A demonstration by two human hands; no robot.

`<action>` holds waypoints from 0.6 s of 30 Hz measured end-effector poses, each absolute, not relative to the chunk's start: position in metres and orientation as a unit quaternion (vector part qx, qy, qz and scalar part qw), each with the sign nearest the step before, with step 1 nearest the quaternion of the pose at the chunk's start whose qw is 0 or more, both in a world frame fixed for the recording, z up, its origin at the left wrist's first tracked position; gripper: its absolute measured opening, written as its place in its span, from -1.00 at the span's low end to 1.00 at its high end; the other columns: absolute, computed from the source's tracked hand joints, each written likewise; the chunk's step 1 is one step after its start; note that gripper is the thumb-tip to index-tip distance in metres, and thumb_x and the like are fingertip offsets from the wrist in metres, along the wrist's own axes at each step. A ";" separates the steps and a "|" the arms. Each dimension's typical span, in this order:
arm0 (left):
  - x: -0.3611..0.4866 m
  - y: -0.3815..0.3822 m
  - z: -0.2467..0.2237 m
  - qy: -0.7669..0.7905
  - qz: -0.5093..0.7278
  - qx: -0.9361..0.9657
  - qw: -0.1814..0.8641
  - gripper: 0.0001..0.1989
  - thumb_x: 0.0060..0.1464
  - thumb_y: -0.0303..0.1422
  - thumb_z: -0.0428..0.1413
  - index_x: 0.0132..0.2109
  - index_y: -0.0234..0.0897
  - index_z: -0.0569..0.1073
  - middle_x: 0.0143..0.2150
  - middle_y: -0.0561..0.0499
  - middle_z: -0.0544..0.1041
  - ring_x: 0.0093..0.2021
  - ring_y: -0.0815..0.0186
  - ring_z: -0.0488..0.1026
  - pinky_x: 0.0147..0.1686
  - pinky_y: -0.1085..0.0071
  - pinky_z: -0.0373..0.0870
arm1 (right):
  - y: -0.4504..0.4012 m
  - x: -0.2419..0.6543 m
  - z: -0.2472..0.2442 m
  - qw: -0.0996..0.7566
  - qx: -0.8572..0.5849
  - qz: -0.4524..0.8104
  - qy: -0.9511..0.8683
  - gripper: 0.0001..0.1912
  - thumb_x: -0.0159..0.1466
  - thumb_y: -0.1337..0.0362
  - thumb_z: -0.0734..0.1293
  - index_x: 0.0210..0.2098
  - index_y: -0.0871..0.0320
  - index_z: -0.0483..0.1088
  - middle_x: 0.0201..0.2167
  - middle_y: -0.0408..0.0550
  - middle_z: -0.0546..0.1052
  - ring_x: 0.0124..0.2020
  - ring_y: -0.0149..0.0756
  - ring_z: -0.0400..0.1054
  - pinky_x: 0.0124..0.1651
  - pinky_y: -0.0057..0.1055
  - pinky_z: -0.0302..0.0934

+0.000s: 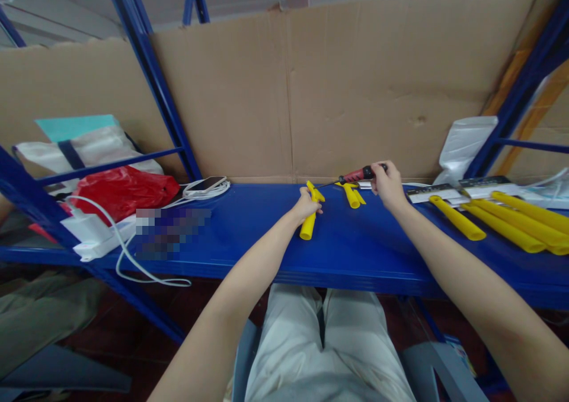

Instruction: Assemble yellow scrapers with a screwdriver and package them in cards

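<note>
My left hand (306, 205) is closed round a yellow plastic piece (307, 226) with a tube-like lower end, held just over the blue shelf. In my right hand (387, 184) is a screwdriver (355, 175) with a red and black handle. Its shaft points left and its tip is at or near the top of the held yellow piece; exact contact cannot be made out. Between the hands, a second yellow piece (352, 197) lies on the shelf, below the screwdriver.
Several yellow handles (511, 224) and packaged items lie at right on the blue shelf (249, 230). A phone (208, 184), white cables, a red bag (127, 193) and a white charger (91, 230) are at left. Cardboard (338, 93) stands behind; blue uprights flank it.
</note>
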State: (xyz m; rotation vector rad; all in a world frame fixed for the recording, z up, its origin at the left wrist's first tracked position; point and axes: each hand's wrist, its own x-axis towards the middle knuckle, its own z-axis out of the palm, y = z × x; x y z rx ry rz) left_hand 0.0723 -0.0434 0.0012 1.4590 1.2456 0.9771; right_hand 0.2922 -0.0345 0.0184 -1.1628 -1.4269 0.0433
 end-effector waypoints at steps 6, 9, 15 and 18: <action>0.071 -0.044 0.000 0.504 0.387 0.604 0.481 -0.52 0.05 -0.70 0.01 -0.03 -0.17 0.01 -0.30 0.17 0.35 -0.65 0.57 0.33 -0.63 0.61 0.26 | -0.038 0.294 0.022 0.661 -0.494 0.062 -0.562 -0.57 0.18 -0.16 0.24 -0.45 0.10 0.21 -0.62 -0.19 0.29 -0.53 -0.36 0.24 -0.48 -0.41 0.13; 0.070 -0.045 0.001 0.499 0.384 0.608 0.484 -0.51 0.05 -0.70 0.00 -0.02 -0.15 0.00 -0.30 0.17 0.36 -0.66 0.55 0.32 -0.63 0.58 0.26 | -0.042 0.291 0.026 0.677 -0.480 0.135 -0.542 -0.64 0.17 -0.08 0.28 -0.45 0.08 0.20 -0.71 -0.26 0.22 -0.66 -0.40 0.16 -0.61 -0.45 0.03; 0.071 -0.046 0.002 0.503 0.388 0.616 0.466 -0.52 0.05 -0.71 -0.01 -0.02 -0.15 0.01 -0.37 0.22 0.33 -0.68 0.58 0.25 -0.62 0.60 0.26 | -0.049 0.285 0.029 0.683 -0.454 0.204 -0.534 -0.63 0.15 -0.08 0.31 -0.43 0.07 0.19 -0.77 -0.32 0.19 -0.77 -0.44 0.07 -0.72 -0.48 -0.09; 0.071 -0.045 0.002 0.512 0.387 0.612 0.462 -0.52 0.04 -0.72 -0.02 -0.03 -0.15 0.01 -0.40 0.24 0.31 -0.68 0.58 0.25 -0.62 0.62 0.26 | -0.048 0.287 0.028 0.681 -0.456 0.173 -0.546 -0.58 0.15 -0.14 0.30 -0.43 0.08 0.20 -0.74 -0.29 0.20 -0.73 -0.46 0.10 -0.68 -0.48 -0.04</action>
